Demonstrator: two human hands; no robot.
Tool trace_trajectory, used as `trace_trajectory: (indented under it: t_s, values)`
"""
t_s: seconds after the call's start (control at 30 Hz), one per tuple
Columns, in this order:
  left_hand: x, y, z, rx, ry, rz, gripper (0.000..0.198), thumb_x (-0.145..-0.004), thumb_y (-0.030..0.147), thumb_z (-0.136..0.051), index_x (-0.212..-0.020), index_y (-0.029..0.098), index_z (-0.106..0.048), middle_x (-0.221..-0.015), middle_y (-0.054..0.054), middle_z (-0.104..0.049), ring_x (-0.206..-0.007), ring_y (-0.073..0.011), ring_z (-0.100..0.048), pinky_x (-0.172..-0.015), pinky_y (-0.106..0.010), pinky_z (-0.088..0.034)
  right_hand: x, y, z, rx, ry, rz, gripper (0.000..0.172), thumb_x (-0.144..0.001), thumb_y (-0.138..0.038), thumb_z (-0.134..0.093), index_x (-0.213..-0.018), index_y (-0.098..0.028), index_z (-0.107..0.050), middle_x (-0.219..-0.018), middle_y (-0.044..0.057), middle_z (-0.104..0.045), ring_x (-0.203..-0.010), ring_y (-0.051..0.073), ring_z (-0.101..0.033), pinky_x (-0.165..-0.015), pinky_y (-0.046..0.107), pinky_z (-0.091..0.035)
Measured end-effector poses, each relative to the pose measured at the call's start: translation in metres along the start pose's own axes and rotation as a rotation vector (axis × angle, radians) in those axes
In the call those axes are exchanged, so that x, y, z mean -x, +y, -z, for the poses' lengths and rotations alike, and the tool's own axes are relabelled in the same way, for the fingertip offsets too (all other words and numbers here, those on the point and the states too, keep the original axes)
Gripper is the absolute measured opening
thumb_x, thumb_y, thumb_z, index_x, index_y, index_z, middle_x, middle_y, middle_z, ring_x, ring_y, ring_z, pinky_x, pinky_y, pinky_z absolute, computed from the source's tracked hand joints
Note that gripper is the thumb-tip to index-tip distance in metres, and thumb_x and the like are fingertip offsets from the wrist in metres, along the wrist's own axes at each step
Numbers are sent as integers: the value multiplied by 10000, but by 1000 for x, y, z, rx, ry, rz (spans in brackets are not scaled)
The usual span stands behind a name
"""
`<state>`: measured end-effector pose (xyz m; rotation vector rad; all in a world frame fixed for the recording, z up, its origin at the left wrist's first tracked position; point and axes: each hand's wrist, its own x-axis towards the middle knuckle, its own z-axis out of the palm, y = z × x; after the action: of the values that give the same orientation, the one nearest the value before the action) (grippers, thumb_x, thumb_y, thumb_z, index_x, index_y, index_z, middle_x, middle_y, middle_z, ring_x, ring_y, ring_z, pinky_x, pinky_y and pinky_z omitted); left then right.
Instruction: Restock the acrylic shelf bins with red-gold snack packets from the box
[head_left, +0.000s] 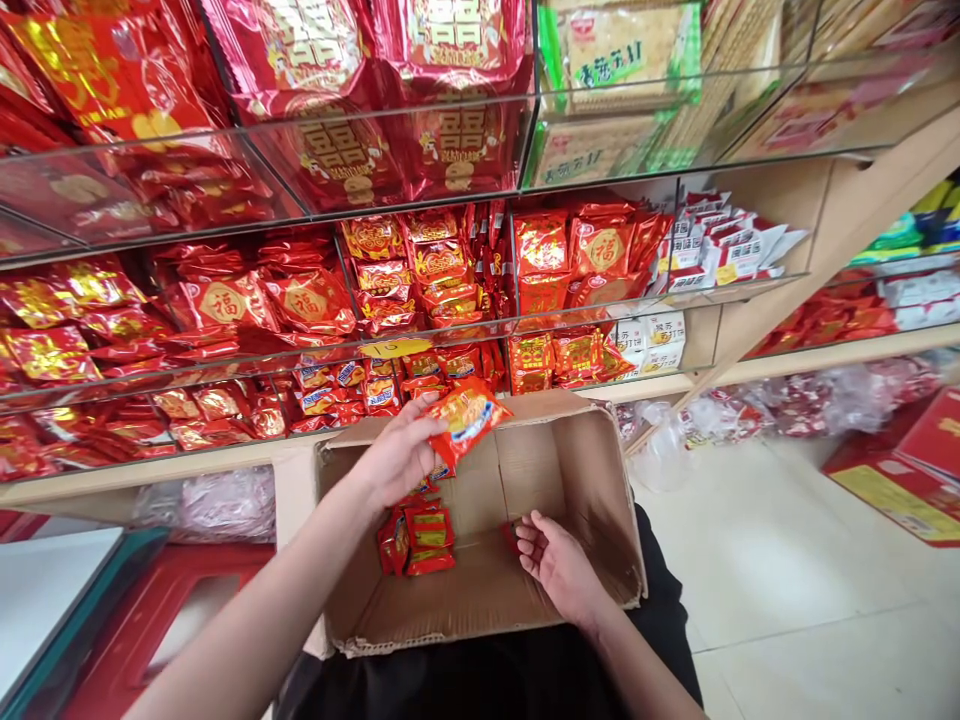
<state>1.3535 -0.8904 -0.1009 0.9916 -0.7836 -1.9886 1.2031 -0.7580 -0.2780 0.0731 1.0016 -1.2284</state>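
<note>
An open cardboard box (480, 620) rests on the person's lap against the shelves. My left hand (401, 448) is closed on a red snack packet (469, 418) with a white and blue label, held above the box's far left part. Inside the box at the left lie several small red packets (430, 535). My right hand (549, 560) is over the right half of the box, its fingers curled. A bit of red shows beside its fingertips, and I cannot make out whether the hand holds it.
Glass-fronted shelves (420, 335) filled with red, pink, green and white snack packs rise beyond the box. Plastic bags (757, 410) lie under the shelf at the right. A red carton (911, 470) stands on the tiled floor, and a red crate (142, 620) is at the left.
</note>
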Motion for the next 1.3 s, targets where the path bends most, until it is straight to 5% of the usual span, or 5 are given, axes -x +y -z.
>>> trace_trajectory:
  t_s: [0.27,0.5,0.73,1.0,1.3]
  values:
    - [-82,25,0,20,396,124,108,-748,48,-456,-720,135,-513,-664,-49,-610,-567,-154,-598,-498,-311,-510,-1,3,1,28,-52,7,180,-643,-274,-668,-747,-166,-568,-669,11,-630,-572,77,-563,-523,180,-418]
    - [-134,30,15,129,615,-132,152,-786,53,-453,-835,175,-530,-774,18,-583,-616,-56,-548,-562,-189,-502,-2,1,1,4,-56,16,180,-625,-263,-678,-726,-164,-567,-654,8,-626,-548,73,-553,-511,181,-411]
    - [-169,35,31,268,655,-288,203,-820,234,-451,-990,148,-522,-946,-42,-565,-743,-97,-556,-624,-251,-494,-3,0,-1,11,-50,-2,191,-615,-264,-679,-712,-157,-554,-631,6,-619,-516,71,-540,-496,181,-397]
    - [-193,36,34,380,698,-225,262,-819,269,-449,-1050,155,-493,-1029,-60,-537,-843,-137,-546,-705,-317,-484,-4,-2,-1,13,-31,1,200,-612,-268,-674,-723,-150,-558,-622,9,-618,-507,71,-537,-489,180,-386]
    - [-184,33,30,424,606,-300,190,-843,248,-406,-924,126,-526,-781,-7,-569,-558,-45,-513,-475,-171,-448,-6,-1,1,18,-15,-8,199,-608,-262,-670,-729,-148,-561,-617,6,-619,-504,71,-540,-491,182,-378]
